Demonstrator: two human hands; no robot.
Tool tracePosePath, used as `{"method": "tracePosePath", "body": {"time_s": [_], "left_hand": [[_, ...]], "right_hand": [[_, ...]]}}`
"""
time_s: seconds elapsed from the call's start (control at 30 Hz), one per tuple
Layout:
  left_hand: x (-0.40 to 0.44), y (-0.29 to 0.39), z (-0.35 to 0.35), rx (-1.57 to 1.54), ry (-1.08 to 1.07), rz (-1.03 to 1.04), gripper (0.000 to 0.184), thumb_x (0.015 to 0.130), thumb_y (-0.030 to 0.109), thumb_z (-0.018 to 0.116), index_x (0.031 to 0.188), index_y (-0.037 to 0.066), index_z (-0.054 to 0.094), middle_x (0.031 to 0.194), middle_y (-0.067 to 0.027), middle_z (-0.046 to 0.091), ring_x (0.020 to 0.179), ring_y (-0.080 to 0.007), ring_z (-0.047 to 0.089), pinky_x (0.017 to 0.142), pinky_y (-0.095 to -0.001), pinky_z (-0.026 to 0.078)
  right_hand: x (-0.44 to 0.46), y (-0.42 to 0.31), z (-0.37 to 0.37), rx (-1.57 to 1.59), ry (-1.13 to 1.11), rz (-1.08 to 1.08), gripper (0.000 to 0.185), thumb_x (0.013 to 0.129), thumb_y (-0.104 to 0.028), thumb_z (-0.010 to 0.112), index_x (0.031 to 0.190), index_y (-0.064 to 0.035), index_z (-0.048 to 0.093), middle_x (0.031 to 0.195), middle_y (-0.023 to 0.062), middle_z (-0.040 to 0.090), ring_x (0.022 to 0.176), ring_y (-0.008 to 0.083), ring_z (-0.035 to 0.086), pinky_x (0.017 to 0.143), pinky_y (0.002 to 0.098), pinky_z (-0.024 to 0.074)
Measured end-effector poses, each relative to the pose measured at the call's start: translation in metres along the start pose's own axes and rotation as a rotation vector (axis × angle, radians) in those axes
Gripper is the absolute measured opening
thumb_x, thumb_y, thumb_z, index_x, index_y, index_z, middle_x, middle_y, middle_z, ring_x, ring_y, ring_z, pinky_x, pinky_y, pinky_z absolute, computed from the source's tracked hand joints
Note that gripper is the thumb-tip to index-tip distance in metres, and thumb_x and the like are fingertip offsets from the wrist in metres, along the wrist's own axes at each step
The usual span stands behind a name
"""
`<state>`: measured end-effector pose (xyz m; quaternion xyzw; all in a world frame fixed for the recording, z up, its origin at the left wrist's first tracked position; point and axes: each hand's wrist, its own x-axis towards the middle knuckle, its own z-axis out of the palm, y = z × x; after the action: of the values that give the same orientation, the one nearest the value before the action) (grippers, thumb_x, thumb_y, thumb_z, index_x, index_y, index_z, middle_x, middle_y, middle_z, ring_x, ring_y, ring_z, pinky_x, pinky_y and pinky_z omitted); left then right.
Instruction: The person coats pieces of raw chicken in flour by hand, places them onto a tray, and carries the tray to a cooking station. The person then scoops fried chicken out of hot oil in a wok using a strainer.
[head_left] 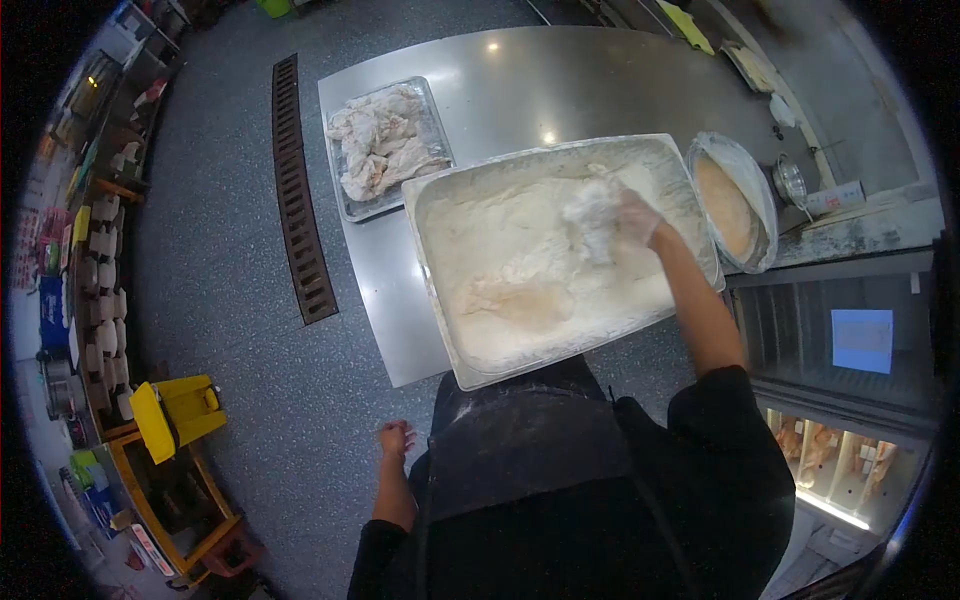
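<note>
- One pale sheet with faint print hangs on a grey door to the right of my right grip and nearer my body; its words are too small for me to read.
- A white roll or box with red marks, also illegible, lies further right of that grip.
- Under my right grip is a big rectangular tub, thickly filled with white, flour-like powder.
- Just right of the tub sits a plastic-lined bowl holding something tan; past it is a small metal vessel.
- Left of my right grip, on the steel worktop, a metal tray carries heaped, powder-coated pieces.
- Against my right fingers, inside the tub, is a white lump, thickly powdered and blurred; I cannot tell whether that grip is clamped on it.
- Nearer me in the powder, left of that grip, a tan patch shows through.
- My left grip hangs off the worktop over the speckled floor, fingers curled; I cannot tell whether they close together.
</note>
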<state>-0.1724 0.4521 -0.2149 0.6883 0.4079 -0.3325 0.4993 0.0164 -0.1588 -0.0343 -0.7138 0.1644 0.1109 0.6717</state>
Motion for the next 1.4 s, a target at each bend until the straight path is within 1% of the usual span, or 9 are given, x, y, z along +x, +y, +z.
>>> {"method": "tracePosePath", "body": {"time_s": [0.17, 0.3, 0.37, 0.57, 0.9, 1.1, 1.17, 1.3, 1.4], "left_hand": [[-0.01, 0.006, 0.006, -0.007, -0.019, 0.051, 0.019, 0.082, 0.017, 0.048, 0.096, 0.006, 0.054, 0.083, -0.0078, 0.061, 0.063, -0.0184, 0.061, 0.045, -0.03, 0.044], [0.005, -0.018, 0.003, -0.158, -0.013, 0.009, 0.019, 0.082, 0.019, 0.05, 0.096, 0.007, 0.054, 0.082, -0.0074, 0.061, 0.063, -0.0185, 0.06, 0.047, -0.0301, 0.044], [-0.009, -0.013, 0.005, -0.069, -0.032, -0.008, 0.019, 0.081, 0.018, 0.05, 0.096, 0.007, 0.053, 0.081, -0.0076, 0.061, 0.063, -0.0186, 0.06, 0.047, -0.0307, 0.044], [-0.026, 0.0, 0.014, 0.029, -0.012, -0.022, 0.019, 0.081, 0.016, 0.049, 0.098, 0.007, 0.052, 0.081, -0.0079, 0.061, 0.063, -0.0189, 0.06, 0.047, -0.0329, 0.043], [0.006, -0.016, 0.014, -0.153, -0.011, -0.097, 0.022, 0.083, 0.018, 0.049, 0.102, 0.007, 0.049, 0.082, -0.008, 0.061, 0.064, -0.0194, 0.06, 0.046, -0.0299, 0.042], [-0.002, -0.012, 0.012, -0.119, -0.004, -0.059, 0.018, 0.083, 0.018, 0.047, 0.096, 0.007, 0.052, 0.079, -0.0083, 0.06, 0.062, -0.0191, 0.06, 0.044, -0.0301, 0.041], [-0.011, -0.005, 0.014, -0.096, 0.019, -0.059, 0.017, 0.082, 0.017, 0.048, 0.094, 0.007, 0.053, 0.078, -0.0086, 0.06, 0.062, -0.0192, 0.06, 0.044, -0.0302, 0.042], [-0.013, -0.002, 0.017, -0.134, 0.021, -0.076, 0.016, 0.082, 0.017, 0.048, 0.092, 0.006, 0.054, 0.078, -0.0093, 0.061, 0.061, -0.0194, 0.06, 0.044, -0.0306, 0.043], [-0.001, -0.017, 0.022, -0.117, -0.017, 0.004, 0.016, 0.082, 0.017, 0.049, 0.092, 0.006, 0.053, 0.078, -0.009, 0.061, 0.06, -0.0195, 0.06, 0.044, -0.0312, 0.043]], "right_hand": [[0.002, 0.017, 0.075, -0.825, 0.378, 0.087, 0.094, 0.063, -0.01, 0.072, 0.139, -0.0079, 0.017, 0.119, 0.0218, 0.05, 0.103, 0.0348, 0.052, 0.085, 0.0381, 0.0456], [-0.031, 0.0, 0.1, -0.954, 0.393, -0.004, 0.094, 0.063, -0.012, 0.071, 0.139, -0.0084, 0.017, 0.114, 0.0251, 0.051, 0.098, 0.0387, 0.054, 0.084, 0.0423, 0.0446], [-0.044, -0.018, 0.115, -1.11, 0.354, 0.315, 0.088, 0.064, -0.017, 0.068, 0.138, -0.0044, 0.02, 0.108, 0.0228, 0.057, 0.099, 0.035, 0.056, 0.088, 0.0386, 0.0435], [-0.011, -0.009, 0.068, -1.379, 0.172, 0.282, 0.051, 0.07, -0.018, 0.062, 0.117, -0.0035, 0.051, 0.101, 0.0222, 0.059, 0.091, 0.0342, 0.059, 0.08, 0.0423, 0.0465], [-0.023, -0.067, 0.023, -1.112, 0.287, -0.043, 0.042, 0.069, -0.027, 0.067, 0.101, -0.0018, 0.059, 0.1, 0.0213, 0.059, 0.094, 0.0346, 0.057, 0.084, 0.0373, 0.045], [-0.049, -0.105, 0.016, -1.337, 0.328, -0.173, 0.038, 0.075, -0.023, 0.061, 0.107, -0.0031, 0.058, 0.102, 0.019, 0.059, 0.094, 0.0339, 0.056, 0.084, 0.0388, 0.0445], [-0.04, -0.058, -0.022, -1.747, 0.407, -0.482, 0.039, 0.079, -0.023, 0.057, 0.113, -0.0058, 0.055, 0.098, 0.0186, 0.06, 0.09, 0.0339, 0.058, 0.081, 0.0409, 0.0455], [-0.071, -0.12, 0.026, -1.389, 0.459, -0.341, 0.041, 0.083, -0.031, 0.052, 0.119, -0.011, 0.052, 0.098, 0.0183, 0.06, 0.09, 0.0345, 0.058, 0.081, 0.0413, 0.045], [-0.07, -0.102, 0.025, -1.469, 0.548, -0.152, 0.026, 0.083, -0.024, 0.053, 0.1, -0.0062, 0.062, 0.09, 0.019, 0.062, 0.078, 0.0316, 0.06, 0.07, 0.038, 0.0474]]}}
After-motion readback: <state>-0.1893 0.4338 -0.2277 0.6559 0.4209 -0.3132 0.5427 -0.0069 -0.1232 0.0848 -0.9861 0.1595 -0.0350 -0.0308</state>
